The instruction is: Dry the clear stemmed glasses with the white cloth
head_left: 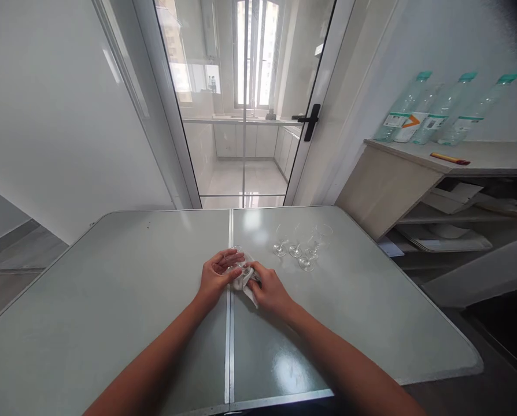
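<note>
Over the seam in the middle of the table, my left hand (215,277) curls around a clear glass (237,248), most of which is hidden by fingers and cloth. My right hand (270,288) grips a crumpled white cloth (246,289) and presses it against the glass. Both hands are close together, nearly touching. To their right, several clear stemmed glasses (306,263) stand upright in a tight group on the tabletop.
The grey-green table (111,300) has metal trim along its edges. Beyond it is a glass door (262,138) with a black handle (312,122). At right, a wooden shelf unit (397,179) carries several plastic bottles (447,115) and a small yellow-red packet (449,158).
</note>
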`<action>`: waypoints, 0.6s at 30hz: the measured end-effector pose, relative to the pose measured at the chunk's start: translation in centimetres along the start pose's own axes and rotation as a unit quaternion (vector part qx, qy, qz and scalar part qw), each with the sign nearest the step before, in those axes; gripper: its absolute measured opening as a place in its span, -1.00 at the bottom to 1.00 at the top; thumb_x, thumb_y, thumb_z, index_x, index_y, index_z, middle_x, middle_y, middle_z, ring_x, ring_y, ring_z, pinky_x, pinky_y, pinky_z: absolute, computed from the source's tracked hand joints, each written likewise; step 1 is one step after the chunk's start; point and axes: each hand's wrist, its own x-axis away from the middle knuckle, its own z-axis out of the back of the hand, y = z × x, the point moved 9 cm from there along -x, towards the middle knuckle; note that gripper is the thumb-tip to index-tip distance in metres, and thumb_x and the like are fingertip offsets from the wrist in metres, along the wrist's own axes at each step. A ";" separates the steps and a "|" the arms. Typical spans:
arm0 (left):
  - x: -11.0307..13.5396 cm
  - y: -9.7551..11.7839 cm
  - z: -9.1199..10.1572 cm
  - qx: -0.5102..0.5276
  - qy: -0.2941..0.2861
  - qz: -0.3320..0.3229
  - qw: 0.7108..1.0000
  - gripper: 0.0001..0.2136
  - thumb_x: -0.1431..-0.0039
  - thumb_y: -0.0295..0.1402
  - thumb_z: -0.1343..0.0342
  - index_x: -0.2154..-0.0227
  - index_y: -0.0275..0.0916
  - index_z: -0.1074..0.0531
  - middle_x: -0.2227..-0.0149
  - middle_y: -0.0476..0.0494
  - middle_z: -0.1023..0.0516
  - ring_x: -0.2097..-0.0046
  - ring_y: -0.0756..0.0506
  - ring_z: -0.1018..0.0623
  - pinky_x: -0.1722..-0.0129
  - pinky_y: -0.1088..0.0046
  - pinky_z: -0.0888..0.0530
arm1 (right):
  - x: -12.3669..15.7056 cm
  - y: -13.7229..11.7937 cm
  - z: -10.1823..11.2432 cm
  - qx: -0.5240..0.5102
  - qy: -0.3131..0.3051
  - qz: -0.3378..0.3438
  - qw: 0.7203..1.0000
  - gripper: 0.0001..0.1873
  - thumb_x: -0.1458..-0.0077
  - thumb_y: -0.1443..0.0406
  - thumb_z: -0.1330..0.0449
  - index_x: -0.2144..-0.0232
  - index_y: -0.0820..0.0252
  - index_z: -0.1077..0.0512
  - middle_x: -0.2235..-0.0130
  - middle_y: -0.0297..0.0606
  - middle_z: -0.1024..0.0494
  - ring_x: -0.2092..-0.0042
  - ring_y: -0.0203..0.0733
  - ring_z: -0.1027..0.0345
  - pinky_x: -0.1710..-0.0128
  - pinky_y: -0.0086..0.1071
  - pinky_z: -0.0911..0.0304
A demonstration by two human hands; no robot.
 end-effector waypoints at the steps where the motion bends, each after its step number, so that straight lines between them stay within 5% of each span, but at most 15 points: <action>1: 0.0 0.0 0.2 -0.001 0.010 -0.001 1.000 -0.44 0.09 -0.30 -0.49 -0.01 -0.26 -0.49 -0.03 -0.38 -0.62 -0.08 -0.33 -0.60 -0.13 0.07 -0.49 | 0.1 -0.2 0.5 0.043 0.027 0.013 0.999 -0.69 -0.13 0.37 -0.20 0.06 0.07 -0.52 0.19 -0.24 -0.60 0.23 -0.08 -0.38 0.10 -0.25 -0.22; 4: -0.2 -0.3 0.4 0.024 0.015 0.007 1.000 -0.43 0.09 -0.29 -0.49 -0.03 -0.26 -0.49 -0.05 -0.39 -0.61 -0.07 -0.34 -0.61 -0.11 0.06 -0.52 | 0.3 -0.1 0.7 0.045 0.048 0.004 0.998 -0.72 -0.13 0.35 -0.20 0.10 0.07 -0.54 0.22 -0.24 -0.60 0.22 -0.07 -0.38 0.09 -0.24 -0.20; 6: -0.2 -0.8 0.2 0.048 -0.016 0.022 0.999 -0.39 0.12 -0.25 -0.51 -0.03 -0.29 -0.51 -0.01 -0.41 -0.63 -0.02 -0.35 -0.63 -0.07 0.06 -0.54 | 0.2 0.8 -0.5 -0.074 -0.019 -0.046 0.996 -0.78 -0.13 0.27 -0.23 0.15 0.12 -0.56 0.30 -0.27 -0.58 0.29 -0.13 -0.36 0.21 -0.31 -0.23; 9: 0.0 -1.3 -0.7 0.083 -0.082 0.047 0.992 -0.32 0.17 -0.17 -0.53 -0.04 -0.32 -0.51 0.02 -0.45 -0.63 0.02 -0.35 -0.64 -0.04 0.06 -0.55 | 1.0 1.7 -3.4 -0.288 -0.181 -0.148 0.929 -0.65 -0.06 0.10 -0.33 0.19 0.22 -0.58 0.35 -0.26 -0.56 0.39 -0.23 -0.33 0.37 -0.39 -0.21; 12: 0.2 -0.9 -0.9 0.103 -0.098 0.045 0.989 -0.31 0.16 -0.16 -0.52 -0.07 -0.30 -0.49 -0.03 -0.46 -0.61 -0.03 -0.36 -0.62 -0.06 0.04 -0.54 | 1.3 1.7 -3.6 -0.357 -0.222 -0.182 0.889 -0.52 0.02 0.02 -0.39 0.19 0.27 -0.59 0.36 -0.22 -0.55 0.42 -0.26 -0.33 0.39 -0.39 -0.23; 14: 0.0 -0.3 -0.5 0.112 -0.077 0.024 0.990 -0.32 0.16 -0.19 -0.53 -0.06 -0.27 -0.49 -0.03 -0.41 -0.61 -0.07 -0.36 -0.60 -0.09 0.02 -0.53 | 0.6 1.9 -2.0 -0.308 -0.147 -0.153 0.927 -0.53 0.06 0.05 -0.41 0.17 0.24 -0.58 0.32 -0.23 -0.56 0.37 -0.23 -0.36 0.35 -0.38 -0.26; 16: -0.3 0.4 0.2 0.116 -0.047 -0.003 0.992 -0.35 0.18 -0.25 -0.54 -0.04 -0.22 -0.50 -0.02 -0.34 -0.62 -0.10 -0.34 -0.58 -0.10 0.03 -0.52 | 0.0 1.7 0.9 -0.203 -0.007 -0.104 0.974 -0.55 0.08 0.12 -0.42 0.14 0.19 -0.57 0.27 -0.24 -0.58 0.30 -0.16 -0.39 0.30 -0.35 -0.29; 18: -0.5 0.9 0.9 0.116 -0.019 -0.027 0.993 -0.37 0.19 -0.30 -0.55 -0.02 -0.16 -0.51 -0.02 -0.28 -0.62 -0.10 -0.30 -0.58 -0.10 0.06 -0.53 | 0.3 1.1 3.7 -0.108 0.136 -0.062 0.983 -0.58 0.06 0.16 -0.41 0.12 0.15 -0.55 0.23 -0.25 -0.58 0.25 -0.11 -0.40 0.27 -0.33 -0.30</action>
